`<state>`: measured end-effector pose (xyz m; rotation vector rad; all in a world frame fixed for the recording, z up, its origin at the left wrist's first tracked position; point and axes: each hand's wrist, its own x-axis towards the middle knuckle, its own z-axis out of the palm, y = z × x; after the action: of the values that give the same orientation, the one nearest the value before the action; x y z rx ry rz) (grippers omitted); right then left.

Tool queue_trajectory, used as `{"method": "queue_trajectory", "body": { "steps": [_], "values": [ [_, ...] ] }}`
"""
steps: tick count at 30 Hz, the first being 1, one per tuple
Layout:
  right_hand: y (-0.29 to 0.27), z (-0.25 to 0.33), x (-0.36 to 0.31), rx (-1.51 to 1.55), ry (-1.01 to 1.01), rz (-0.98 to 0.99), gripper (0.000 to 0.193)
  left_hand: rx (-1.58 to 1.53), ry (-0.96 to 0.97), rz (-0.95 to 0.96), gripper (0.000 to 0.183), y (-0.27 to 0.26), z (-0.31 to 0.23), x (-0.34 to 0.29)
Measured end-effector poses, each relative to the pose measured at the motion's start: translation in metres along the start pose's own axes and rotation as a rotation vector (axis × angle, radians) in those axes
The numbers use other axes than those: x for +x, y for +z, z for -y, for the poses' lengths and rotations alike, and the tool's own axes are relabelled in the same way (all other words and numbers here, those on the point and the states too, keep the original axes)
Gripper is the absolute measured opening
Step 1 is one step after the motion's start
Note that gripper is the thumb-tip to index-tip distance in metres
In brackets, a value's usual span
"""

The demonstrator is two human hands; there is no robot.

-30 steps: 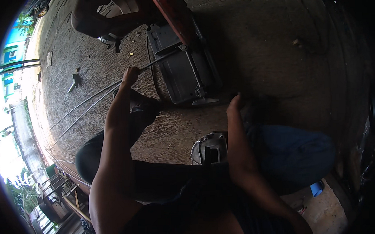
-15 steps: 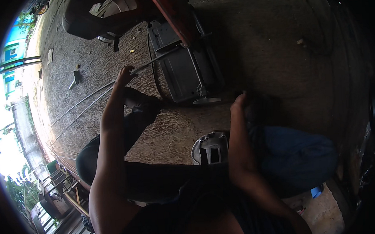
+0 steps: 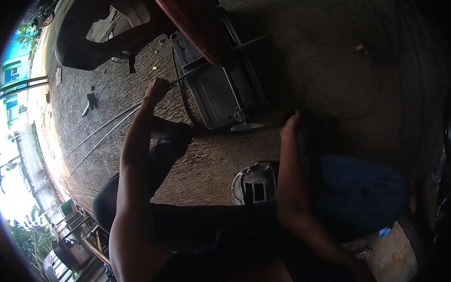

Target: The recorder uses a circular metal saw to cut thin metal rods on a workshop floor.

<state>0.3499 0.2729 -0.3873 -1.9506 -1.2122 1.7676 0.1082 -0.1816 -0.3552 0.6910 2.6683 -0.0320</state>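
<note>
My left hand (image 3: 156,89), fingers closed, grips thin metal rods (image 3: 113,121) that run from the lower left toward a cut-off saw. One rod passes over the saw's dark grey base (image 3: 214,99), its far end (image 3: 259,39) reaching beyond the right side. Above the base slants the saw's red arm (image 3: 194,30), with a dark housing (image 3: 80,44) at its left. A clamp screw with a flat handle (image 3: 247,126) sits at the near end of the base. My right hand (image 3: 293,122) is beside my right leg, near that handle; shadow hides its fingers.
A grey metal face shield or cover with a rectangular window (image 3: 257,191) lies on the ground by my legs. A small grey-green tool (image 3: 89,103) and scraps lie on the rough floor at left. A dark cable (image 3: 179,88) runs along the base. Metal racks stand at lower left.
My left hand has closed more tightly round the rods, and a rod's end reaches farther right past the base. The saw's red arm and housing have shifted left and lower in view.
</note>
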Motion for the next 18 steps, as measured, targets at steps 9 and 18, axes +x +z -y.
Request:
{"method": "queue_trajectory", "body": {
  "steps": [9,18],
  "values": [
    [0.048,0.041,-0.006,0.102,-0.005,0.242,0.024,-0.409,-0.34,-0.129,0.07,-0.044,0.017,-0.017],
    [0.202,0.088,-0.02,-0.2,-0.07,0.896,0.037,-0.257,-0.492,-0.048,0.068,0.024,0.064,-0.097]
  ]
}}
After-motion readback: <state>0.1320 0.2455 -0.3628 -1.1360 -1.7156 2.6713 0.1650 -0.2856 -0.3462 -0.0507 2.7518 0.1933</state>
